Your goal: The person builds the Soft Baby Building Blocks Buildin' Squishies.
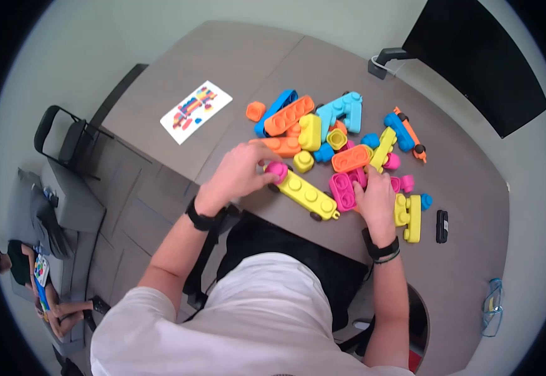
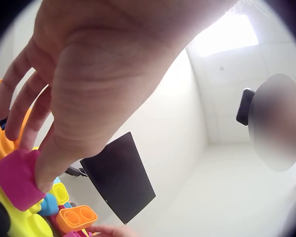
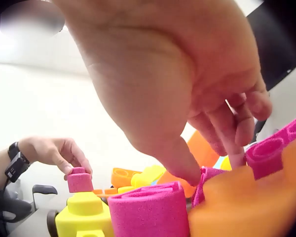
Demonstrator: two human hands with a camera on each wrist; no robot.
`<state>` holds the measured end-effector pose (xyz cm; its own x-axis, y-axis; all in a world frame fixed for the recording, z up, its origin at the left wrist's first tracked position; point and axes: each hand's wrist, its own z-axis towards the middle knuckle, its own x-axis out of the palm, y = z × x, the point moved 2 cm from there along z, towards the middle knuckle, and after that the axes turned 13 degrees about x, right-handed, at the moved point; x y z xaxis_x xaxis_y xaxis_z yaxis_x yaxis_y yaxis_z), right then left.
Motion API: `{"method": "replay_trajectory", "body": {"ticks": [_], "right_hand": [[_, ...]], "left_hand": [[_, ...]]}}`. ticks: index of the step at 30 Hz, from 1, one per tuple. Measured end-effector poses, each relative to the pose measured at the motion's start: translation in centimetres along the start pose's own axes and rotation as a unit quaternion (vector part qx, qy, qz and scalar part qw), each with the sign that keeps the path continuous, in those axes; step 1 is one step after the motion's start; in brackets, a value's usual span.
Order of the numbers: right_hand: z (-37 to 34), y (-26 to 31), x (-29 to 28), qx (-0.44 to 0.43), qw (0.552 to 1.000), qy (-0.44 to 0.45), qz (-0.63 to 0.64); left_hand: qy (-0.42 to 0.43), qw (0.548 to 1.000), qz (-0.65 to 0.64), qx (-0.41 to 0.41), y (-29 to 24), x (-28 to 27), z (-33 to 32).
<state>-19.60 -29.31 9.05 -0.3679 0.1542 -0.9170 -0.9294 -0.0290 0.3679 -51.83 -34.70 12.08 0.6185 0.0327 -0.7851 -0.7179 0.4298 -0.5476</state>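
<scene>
My left hand (image 1: 238, 172) pinches a small pink block (image 1: 277, 170) between thumb and fingers. That block sits at the left end of a long yellow wheeled base (image 1: 307, 195), over a stud. The base has dark wheels and a row of round studs, and lies near the table's front edge. My right hand (image 1: 378, 195) reaches down into the block pile. In the right wrist view its thumb touches a pink block (image 3: 214, 173), with a fingertip close to the far side; whether they grip it I cannot tell. A pink two-hole block (image 1: 342, 192) lies left of the thumb.
Orange, blue and yellow blocks lie heaped beyond the hands, including a light-blue piece (image 1: 342, 113). A picture card (image 1: 196, 111) is at the left. On the right are a yellow piece (image 1: 413, 219), a black case (image 1: 441, 226) and glasses (image 1: 492, 307). A person (image 1: 25, 269) sits at far left.
</scene>
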Motion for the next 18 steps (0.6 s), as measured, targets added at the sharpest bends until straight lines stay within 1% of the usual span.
{"method": "replay_trajectory", "body": {"ticks": [1, 3, 4, 5, 7, 8, 9, 11, 12, 13, 15, 16, 17, 18], "right_hand": [[-0.7, -0.6, 0.2, -0.001, 1.0, 0.008, -0.008], [0.2, -0.8, 0.7, -0.008, 1.0, -0.017, 0.017], [0.8, -0.9, 0.8, 0.004, 0.999, 0.018, 0.032], [1.5, -0.9, 0.7, 0.0, 0.999, 0.011, 0.033], [1.0, -1.0, 0.6, 0.005, 0.994, -0.032, 0.107], [1.0, -1.0, 0.4, -0.005, 0.991, -0.074, 0.11], [1.3, -1.1, 0.2, -0.006, 0.992, -0.068, 0.103], [1.5, -1.4, -0.6, -0.011, 0.989, -0.101, 0.109], [1.2, -1.2, -1.4, -0.025, 0.984, -0.135, 0.113], [1.0, -1.3, -1.9, -0.023, 0.985, -0.13, 0.112], [1.2, -1.9, -3.4, -0.008, 0.985, -0.155, 0.069], [1.1, -2.2, -4.3, -0.013, 0.985, -0.162, 0.065], [0.9, -2.3, -5.4, -0.036, 0.978, -0.197, 0.058], [0.3, -2.0, -6.5, 0.004, 0.981, -0.191, 0.042]], "left_hand": [[0.0, 1.0, -0.009, -0.007, -0.2, 0.7, -0.7], [0.001, 1.0, 0.003, -0.002, 0.0, 0.3, 0.0], [0.004, 1.0, 0.004, 0.012, 0.4, 0.4, 0.1], [-0.002, 1.0, 0.008, 0.017, 0.7, 0.1, 0.6], [-0.008, 1.0, -0.001, 0.019, 0.6, 0.5, 0.1], [-0.006, 1.0, 0.0, 0.016, 0.7, 0.7, 0.2], [-0.007, 1.0, -0.007, 0.011, 0.4, 0.6, 0.2], [0.006, 1.0, -0.005, 0.006, -0.1, 0.3, 0.3], [0.0, 1.0, 0.001, 0.018, 0.1, 0.4, 0.2], [0.003, 1.0, -0.002, 0.014, 0.2, 0.6, 0.1], [-0.018, 0.998, 0.037, 0.043, 0.3, 0.7, 0.3], [-0.01, 0.999, 0.034, 0.04, 0.1, 0.8, 0.5], [0.011, 0.999, 0.03, 0.018, -0.4, 0.8, 0.5], [0.023, 0.999, 0.029, 0.0, -0.4, 0.8, 0.7]]}}
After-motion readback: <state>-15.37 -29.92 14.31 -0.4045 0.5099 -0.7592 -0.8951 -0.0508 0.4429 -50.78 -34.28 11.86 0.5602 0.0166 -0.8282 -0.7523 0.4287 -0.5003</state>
